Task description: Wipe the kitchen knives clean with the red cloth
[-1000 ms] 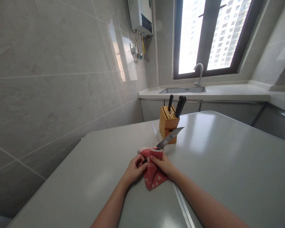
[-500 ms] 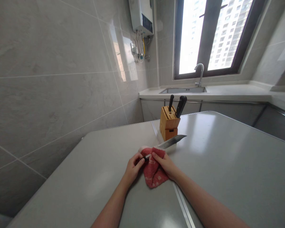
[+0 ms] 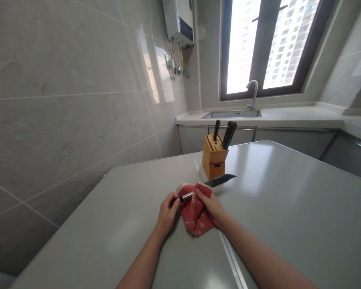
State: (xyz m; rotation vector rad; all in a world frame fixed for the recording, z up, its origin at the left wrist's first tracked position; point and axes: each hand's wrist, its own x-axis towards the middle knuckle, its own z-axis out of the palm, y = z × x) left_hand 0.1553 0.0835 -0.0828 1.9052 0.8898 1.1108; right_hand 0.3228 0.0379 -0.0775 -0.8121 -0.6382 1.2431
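"Kitchen knife point(image 3: 219, 181) has dropped since that earlier view," says 1 watcher. "Its blade was tilted steeply then; now it lies nearly level, tip pointing right."

"Where is it?" asks the other.

"Its middle is wrapped in a red dotted towel point(image 3: 195, 212), which is bunched on a grey table point(image 3: 289, 224), just in front of a bamboo knife block point(image 3: 213, 157). The blade sticks out to the right, and a steel shank point(image 3: 187, 196) shows to the left."

"And the hands?"

"Left hand point(image 3: 168, 213) is curled, its fingers pinching the end of the shank. Right hand point(image 3: 209, 206) presses on top of the towel, fingers together, closing the cloth around the knife."

"What else is nearby?"

"That block holds 2 black-handled knives point(image 3: 229, 135). Farther off, a steel sink point(image 3: 231, 114) with a curved faucet point(image 3: 252, 94) sits below a window point(image 3: 258, 48), and a water heater point(image 3: 179, 22) hangs on the tiled wall."
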